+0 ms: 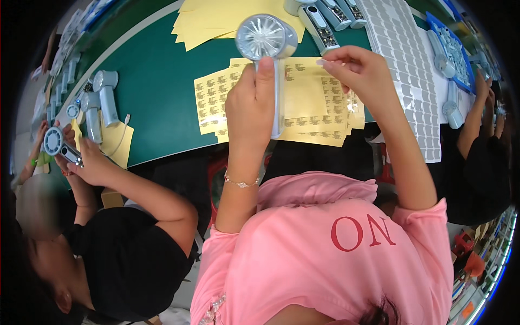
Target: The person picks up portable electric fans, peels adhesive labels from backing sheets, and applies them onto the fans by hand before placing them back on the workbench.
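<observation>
My left hand [250, 108] is wrapped round the handle of a light-blue handheld fan [266, 38], its round head up and its thumb side toward me. Under it lie yellow sheets of small printed labels [214, 103], overlapping one another. To the right, my right hand [360, 70] hovers above the sheets with thumb and index finger pinched together. Something pale and tiny shows at those fingertips; whether it is a label or a fingernail I cannot make out. Just beyond the right hand lie several fans with uncovered handles [320, 30].
Yellow paper [216, 21] is stacked at the back of the green table [157, 103]. A long sheet of grey stickers [403, 70] hangs over the front edge at right, near a blue tray [452, 51] of parts. At left, a co-worker [124, 260] handles another fan [54, 142].
</observation>
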Tool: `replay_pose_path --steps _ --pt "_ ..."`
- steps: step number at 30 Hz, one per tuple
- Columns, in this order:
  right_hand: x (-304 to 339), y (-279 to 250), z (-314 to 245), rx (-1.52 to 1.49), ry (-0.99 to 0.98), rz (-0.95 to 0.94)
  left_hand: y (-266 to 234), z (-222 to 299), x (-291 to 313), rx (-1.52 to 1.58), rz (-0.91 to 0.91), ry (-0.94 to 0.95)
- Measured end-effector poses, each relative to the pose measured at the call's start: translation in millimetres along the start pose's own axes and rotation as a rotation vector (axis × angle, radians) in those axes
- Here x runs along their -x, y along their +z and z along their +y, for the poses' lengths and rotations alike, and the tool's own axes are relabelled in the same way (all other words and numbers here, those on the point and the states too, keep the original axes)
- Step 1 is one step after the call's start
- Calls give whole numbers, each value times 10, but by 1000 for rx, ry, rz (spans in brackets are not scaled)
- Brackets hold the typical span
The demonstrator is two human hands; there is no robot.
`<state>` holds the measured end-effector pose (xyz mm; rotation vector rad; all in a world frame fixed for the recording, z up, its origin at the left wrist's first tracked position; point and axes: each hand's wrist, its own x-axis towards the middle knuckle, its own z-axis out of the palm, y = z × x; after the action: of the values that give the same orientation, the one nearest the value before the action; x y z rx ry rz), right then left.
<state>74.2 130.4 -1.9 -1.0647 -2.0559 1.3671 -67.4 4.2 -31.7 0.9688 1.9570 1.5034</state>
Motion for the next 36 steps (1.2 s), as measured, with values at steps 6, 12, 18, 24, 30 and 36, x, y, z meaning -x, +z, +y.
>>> replay_pose_path --steps 6,12,18,24,30,36 --pt "-213 164 -4 198 71 -95 49 -46 46 -41 -44 -16" --pt "-199 223 73 244 81 -65 3 -29 66 -80 -56 -12" --pt "-133 305 115 648 -293 30 53 -120 59 -112 -54 -60" --pt "-45 -700 74 654 -303 120 -16 -13 67 -91 -76 -54" --pt "-12 -1220 482 555 -344 -131 24 155 -42 978 -347 -192" --pt "-131 -1261 450 598 -320 -183 152 124 -53 1411 -507 -460"
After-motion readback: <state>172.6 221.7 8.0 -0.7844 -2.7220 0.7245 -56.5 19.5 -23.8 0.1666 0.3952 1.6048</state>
